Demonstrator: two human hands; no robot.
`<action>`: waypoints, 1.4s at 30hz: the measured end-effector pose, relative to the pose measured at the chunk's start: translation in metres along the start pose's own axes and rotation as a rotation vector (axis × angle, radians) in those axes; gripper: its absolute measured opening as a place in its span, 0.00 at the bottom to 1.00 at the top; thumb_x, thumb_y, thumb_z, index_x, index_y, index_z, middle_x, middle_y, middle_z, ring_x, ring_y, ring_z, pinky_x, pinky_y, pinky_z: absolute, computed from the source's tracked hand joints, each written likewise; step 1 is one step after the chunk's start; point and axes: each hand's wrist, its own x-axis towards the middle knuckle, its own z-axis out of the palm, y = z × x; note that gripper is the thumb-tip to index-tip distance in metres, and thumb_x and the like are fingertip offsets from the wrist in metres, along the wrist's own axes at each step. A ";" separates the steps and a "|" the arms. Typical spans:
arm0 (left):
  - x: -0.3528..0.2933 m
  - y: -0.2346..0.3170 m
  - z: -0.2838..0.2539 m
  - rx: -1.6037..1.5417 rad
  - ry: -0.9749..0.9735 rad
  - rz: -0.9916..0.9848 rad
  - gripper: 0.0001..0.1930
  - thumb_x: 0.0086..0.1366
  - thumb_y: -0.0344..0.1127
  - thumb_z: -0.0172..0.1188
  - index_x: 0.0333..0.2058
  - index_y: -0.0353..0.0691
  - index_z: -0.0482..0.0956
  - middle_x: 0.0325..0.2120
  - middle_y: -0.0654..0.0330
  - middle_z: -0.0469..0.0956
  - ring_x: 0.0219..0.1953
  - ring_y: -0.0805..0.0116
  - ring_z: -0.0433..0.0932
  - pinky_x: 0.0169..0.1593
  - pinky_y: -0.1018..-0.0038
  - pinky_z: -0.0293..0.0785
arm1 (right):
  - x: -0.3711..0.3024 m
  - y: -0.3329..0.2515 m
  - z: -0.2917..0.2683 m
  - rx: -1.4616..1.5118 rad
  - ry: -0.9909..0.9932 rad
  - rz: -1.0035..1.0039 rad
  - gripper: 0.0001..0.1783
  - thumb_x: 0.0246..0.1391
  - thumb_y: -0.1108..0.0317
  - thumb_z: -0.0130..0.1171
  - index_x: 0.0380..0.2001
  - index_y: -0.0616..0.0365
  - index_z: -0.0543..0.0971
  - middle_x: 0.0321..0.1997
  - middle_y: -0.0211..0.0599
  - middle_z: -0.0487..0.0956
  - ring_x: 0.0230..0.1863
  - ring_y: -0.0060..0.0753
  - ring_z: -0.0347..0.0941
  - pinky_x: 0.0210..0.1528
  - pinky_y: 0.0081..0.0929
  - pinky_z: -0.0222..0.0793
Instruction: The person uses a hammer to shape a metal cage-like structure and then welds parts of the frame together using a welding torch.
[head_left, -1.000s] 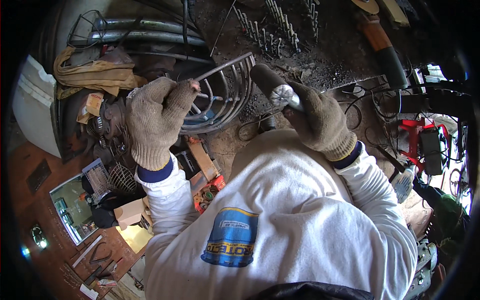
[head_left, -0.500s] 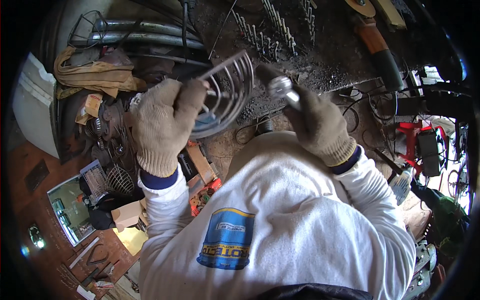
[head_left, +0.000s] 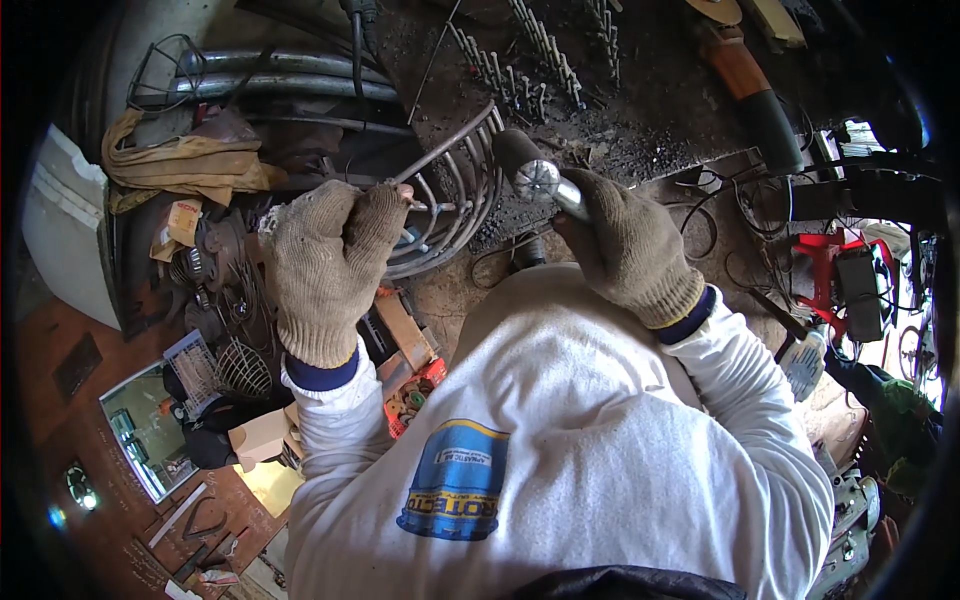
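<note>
Cluttered, soot-dark workbench (head_left: 640, 130) behind. Left hand (head_left: 325, 265), gloved, grips a curved grey wire guard (head_left: 455, 195); right hand (head_left: 625, 245), just right of the guard, clasps a grey cylindrical power tool (head_left: 535, 175). Bars look dull; work seems mid-course.
</note>
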 end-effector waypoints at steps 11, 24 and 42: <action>0.000 -0.003 0.005 0.027 0.079 0.050 0.16 0.62 0.45 0.64 0.24 0.37 0.79 0.18 0.53 0.77 0.21 0.56 0.78 0.27 0.66 0.70 | 0.007 -0.003 -0.013 -0.049 -0.021 0.056 0.26 0.50 0.58 0.65 0.51 0.58 0.75 0.32 0.47 0.81 0.31 0.48 0.81 0.32 0.40 0.76; -0.008 -0.007 0.001 0.083 0.035 -0.090 0.16 0.59 0.44 0.67 0.21 0.39 0.77 0.16 0.53 0.74 0.20 0.55 0.76 0.25 0.64 0.67 | 0.001 -0.001 0.004 0.006 0.054 -0.044 0.22 0.56 0.57 0.61 0.49 0.59 0.73 0.30 0.46 0.80 0.30 0.51 0.79 0.31 0.43 0.74; -0.022 -0.040 0.005 -0.028 0.148 -0.128 0.24 0.64 0.50 0.62 0.20 0.36 0.72 0.13 0.56 0.67 0.17 0.64 0.66 0.24 0.67 0.62 | -0.003 -0.005 -0.006 0.138 0.121 0.136 0.18 0.55 0.66 0.61 0.47 0.60 0.74 0.33 0.54 0.80 0.35 0.58 0.78 0.36 0.42 0.72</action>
